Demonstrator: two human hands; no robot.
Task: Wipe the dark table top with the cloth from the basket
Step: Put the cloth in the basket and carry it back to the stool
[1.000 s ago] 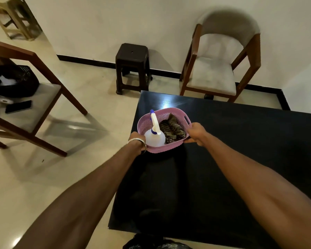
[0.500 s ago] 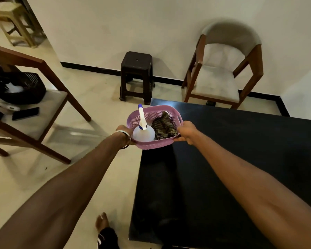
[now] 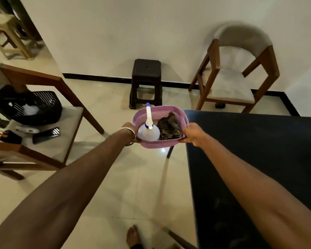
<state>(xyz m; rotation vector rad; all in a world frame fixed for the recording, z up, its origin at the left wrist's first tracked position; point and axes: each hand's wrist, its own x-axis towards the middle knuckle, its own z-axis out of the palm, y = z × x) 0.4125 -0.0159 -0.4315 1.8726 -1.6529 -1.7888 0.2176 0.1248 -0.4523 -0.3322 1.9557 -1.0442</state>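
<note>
I hold a pink plastic basket (image 3: pixel 158 114) in the air with both hands, over the floor just left of the dark table top (image 3: pixel 258 159). My left hand (image 3: pixel 128 127) grips its left rim and my right hand (image 3: pixel 192 134) grips its right rim. Inside the basket lies a crumpled striped brown cloth (image 3: pixel 169 127) on the right. A white spray bottle (image 3: pixel 148 132) with a blue nozzle stands on the left.
A dark plastic stool (image 3: pixel 146 81) stands by the wall ahead. A cushioned wooden chair (image 3: pixel 235 76) is at the back right. Another chair (image 3: pixel 43 133) on the left carries a black basket, a phone and small items. My bare foot (image 3: pixel 132 237) shows on the tiled floor.
The basket has been lifted off the table's far left corner and carried leftward, so it now hangs over the floor. The view has shifted left with it.
</note>
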